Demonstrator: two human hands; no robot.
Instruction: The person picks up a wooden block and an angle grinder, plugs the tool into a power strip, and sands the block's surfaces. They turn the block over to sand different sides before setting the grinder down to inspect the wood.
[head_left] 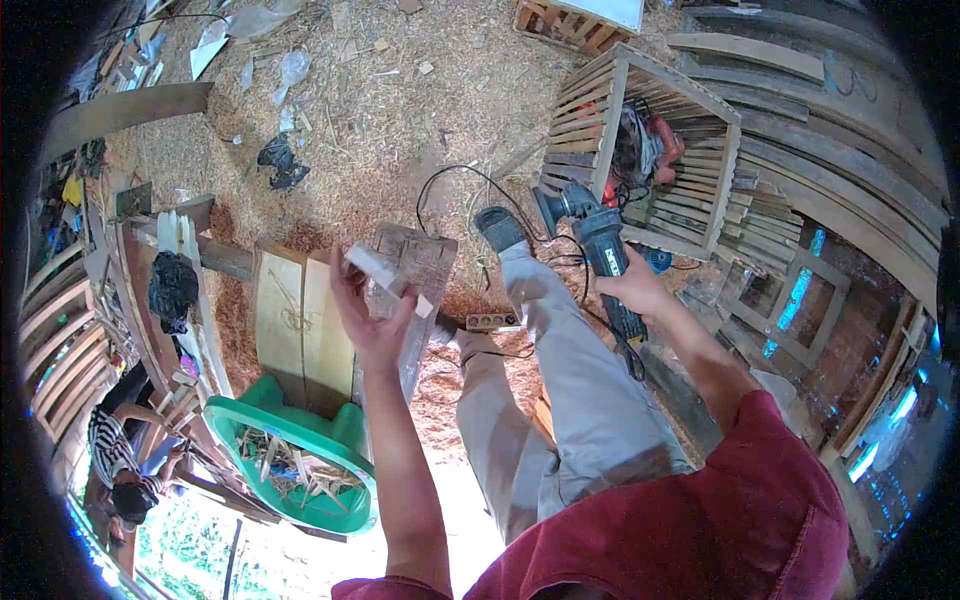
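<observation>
My right hand (pixel 643 288) is wrapped round the body of a dark teal angle grinder (pixel 603 245), whose disc end points up and left. A black cord (pixel 448 170) loops across the floor near it. Between the thumb and fingers of my left hand (pixel 378 335) is a small pale wood piece (pixel 385 272), held at a slant. Below and beside that hand stands a worn wooden block or stool (pixel 430 250). To the left of it are pale wooden boards (pixel 283 300).
A green plastic chair (pixel 290 425) with wood scraps lies at lower left. A power strip (pixel 490 321) rests by my feet. The slatted wooden crate (pixel 615 110) at right holds red tools. Shavings cover the floor (pixel 380 130). Another person (pixel 120 450) sits at far left.
</observation>
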